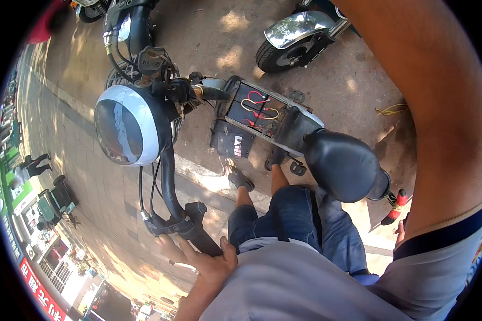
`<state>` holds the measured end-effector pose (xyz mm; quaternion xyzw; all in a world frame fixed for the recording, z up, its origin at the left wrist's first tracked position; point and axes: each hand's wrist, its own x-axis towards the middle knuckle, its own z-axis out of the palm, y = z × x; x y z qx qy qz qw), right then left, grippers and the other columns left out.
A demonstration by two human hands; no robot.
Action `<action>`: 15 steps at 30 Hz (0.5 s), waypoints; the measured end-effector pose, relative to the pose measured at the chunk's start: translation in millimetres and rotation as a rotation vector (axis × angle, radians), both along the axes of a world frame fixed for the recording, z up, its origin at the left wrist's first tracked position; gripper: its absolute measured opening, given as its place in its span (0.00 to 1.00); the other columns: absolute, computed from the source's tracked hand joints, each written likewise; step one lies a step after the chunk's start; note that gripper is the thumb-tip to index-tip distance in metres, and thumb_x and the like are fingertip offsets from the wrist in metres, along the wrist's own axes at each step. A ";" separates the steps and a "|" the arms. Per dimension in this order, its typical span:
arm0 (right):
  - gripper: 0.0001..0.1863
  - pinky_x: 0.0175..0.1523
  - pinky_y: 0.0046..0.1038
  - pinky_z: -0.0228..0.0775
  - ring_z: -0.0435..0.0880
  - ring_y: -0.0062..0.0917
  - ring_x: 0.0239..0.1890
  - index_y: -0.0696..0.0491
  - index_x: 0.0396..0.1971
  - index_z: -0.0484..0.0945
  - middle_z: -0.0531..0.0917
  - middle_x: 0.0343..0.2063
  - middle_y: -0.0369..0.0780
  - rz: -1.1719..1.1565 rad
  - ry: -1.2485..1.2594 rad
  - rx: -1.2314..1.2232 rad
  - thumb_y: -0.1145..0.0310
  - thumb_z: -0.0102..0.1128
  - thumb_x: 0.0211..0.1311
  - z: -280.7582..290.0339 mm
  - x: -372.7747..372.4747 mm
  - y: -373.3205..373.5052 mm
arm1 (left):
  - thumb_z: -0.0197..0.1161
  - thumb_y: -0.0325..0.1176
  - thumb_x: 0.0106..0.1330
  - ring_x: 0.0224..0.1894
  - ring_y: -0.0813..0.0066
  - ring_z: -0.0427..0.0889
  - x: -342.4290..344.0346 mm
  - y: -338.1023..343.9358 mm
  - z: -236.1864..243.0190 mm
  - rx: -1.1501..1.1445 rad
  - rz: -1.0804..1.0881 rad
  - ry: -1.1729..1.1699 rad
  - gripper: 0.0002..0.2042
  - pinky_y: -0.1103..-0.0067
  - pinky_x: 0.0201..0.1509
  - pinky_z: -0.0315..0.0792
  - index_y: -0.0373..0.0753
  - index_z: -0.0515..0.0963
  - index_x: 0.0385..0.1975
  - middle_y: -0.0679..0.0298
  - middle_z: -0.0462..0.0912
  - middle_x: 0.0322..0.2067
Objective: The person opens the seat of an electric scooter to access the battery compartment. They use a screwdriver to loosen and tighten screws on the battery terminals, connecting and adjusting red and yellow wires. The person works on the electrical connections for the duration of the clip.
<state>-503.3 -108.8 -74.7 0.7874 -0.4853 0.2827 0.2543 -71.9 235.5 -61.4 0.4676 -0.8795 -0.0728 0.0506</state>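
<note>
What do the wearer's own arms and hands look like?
The left hand is gloveless, with what looks like a ring on one finger. The right arm wears a short pale grey sleeve with a navy band; the right hand is out of view.

One head-worn fisheye looks steeply down from close above the scooter point(290, 128)

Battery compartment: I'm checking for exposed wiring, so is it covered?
No, the battery compartment stands open, and red and yellow wires show inside it.
</note>
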 end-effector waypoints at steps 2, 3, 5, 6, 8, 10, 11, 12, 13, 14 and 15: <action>0.10 0.59 0.42 0.77 0.88 0.40 0.50 0.48 0.40 0.84 0.89 0.40 0.41 0.016 0.014 0.054 0.70 0.67 0.57 6.0 -1.1 -0.6 | 0.64 0.42 0.72 0.82 0.18 0.29 -2.3 3.8 -1.8 0.020 0.017 0.025 0.48 0.29 0.77 0.35 0.21 0.42 0.80 0.22 0.31 0.79; 0.11 0.59 0.43 0.77 0.88 0.40 0.50 0.48 0.40 0.84 0.89 0.40 0.41 0.025 0.025 0.074 0.70 0.68 0.56 10.4 -2.6 -1.8 | 0.63 0.43 0.73 0.83 0.18 0.29 -6.4 8.2 -5.1 0.003 0.041 0.023 0.48 0.29 0.77 0.35 0.21 0.42 0.80 0.22 0.32 0.80; 0.11 0.58 0.43 0.77 0.88 0.41 0.50 0.48 0.40 0.84 0.88 0.39 0.41 0.036 0.034 0.116 0.70 0.68 0.55 17.0 -4.1 -2.2 | 0.63 0.44 0.74 0.83 0.19 0.29 -12.7 16.8 -7.2 -0.012 0.072 0.006 0.48 0.29 0.77 0.34 0.22 0.42 0.80 0.23 0.33 0.80; 0.12 0.58 0.43 0.77 0.88 0.41 0.49 0.48 0.40 0.84 0.88 0.39 0.41 0.037 0.040 0.140 0.70 0.69 0.54 20.7 -5.0 -1.3 | 0.63 0.44 0.74 0.83 0.19 0.29 -15.4 19.6 -8.0 -0.015 0.078 -0.003 0.48 0.29 0.77 0.34 0.22 0.42 0.80 0.23 0.33 0.80; 0.12 0.58 0.43 0.77 0.88 0.41 0.49 0.48 0.40 0.84 0.88 0.39 0.41 0.041 0.047 0.192 0.70 0.69 0.53 23.0 -7.7 -2.4 | 0.65 0.44 0.73 0.83 0.20 0.30 -22.2 22.7 -8.5 -0.013 0.086 -0.005 0.49 0.29 0.77 0.32 0.22 0.42 0.80 0.23 0.34 0.80; 0.13 0.57 0.44 0.77 0.88 0.42 0.48 0.48 0.40 0.84 0.88 0.38 0.41 0.038 0.064 0.252 0.70 0.70 0.52 25.8 -8.8 -3.3 | 0.66 0.43 0.70 0.83 0.21 0.32 -23.8 20.2 -8.7 -0.026 0.084 0.012 0.49 0.30 0.77 0.32 0.21 0.42 0.80 0.23 0.35 0.79; 0.13 0.57 0.44 0.77 0.88 0.42 0.48 0.48 0.40 0.84 0.88 0.38 0.41 0.049 0.061 0.235 0.70 0.70 0.51 22.1 -7.8 -5.3 | 0.66 0.42 0.69 0.82 0.21 0.32 -23.3 19.9 -9.2 -0.032 0.087 0.021 0.49 0.30 0.77 0.32 0.21 0.43 0.79 0.23 0.35 0.79; 0.14 0.56 0.44 0.77 0.88 0.43 0.48 0.48 0.40 0.84 0.88 0.37 0.41 0.084 0.045 0.168 0.71 0.70 0.51 13.5 -7.4 -9.5 | 0.68 0.41 0.66 0.82 0.20 0.33 -15.8 21.8 -6.4 -0.006 0.089 0.014 0.51 0.30 0.77 0.32 0.21 0.44 0.79 0.23 0.36 0.79; 0.12 0.57 0.42 0.75 0.85 0.41 0.48 0.47 0.37 0.82 0.86 0.37 0.40 0.193 -0.052 -0.086 0.70 0.70 0.50 -2.0 -14.4 -14.8 | 0.71 0.41 0.62 0.82 0.19 0.34 -6.4 24.0 -6.1 -0.001 0.093 0.010 0.52 0.30 0.77 0.32 0.20 0.46 0.79 0.22 0.37 0.78; 0.11 0.58 0.41 0.73 0.83 0.40 0.48 0.46 0.35 0.80 0.83 0.36 0.38 0.176 -0.084 -0.122 0.70 0.70 0.50 -6.3 -9.6 -12.6 | 0.73 0.40 0.59 0.81 0.18 0.35 -1.9 26.6 -10.4 -0.014 0.122 0.002 0.53 0.31 0.77 0.32 0.20 0.48 0.79 0.22 0.37 0.78; 0.10 0.58 0.39 0.71 0.81 0.38 0.48 0.45 0.33 0.78 0.81 0.35 0.37 0.158 -0.120 -0.162 0.69 0.69 0.50 -4.7 -9.3 -5.0 | 0.72 0.42 0.59 0.81 0.19 0.38 -4.7 25.8 -17.9 -0.042 0.110 0.069 0.52 0.30 0.77 0.34 0.21 0.50 0.78 0.25 0.42 0.78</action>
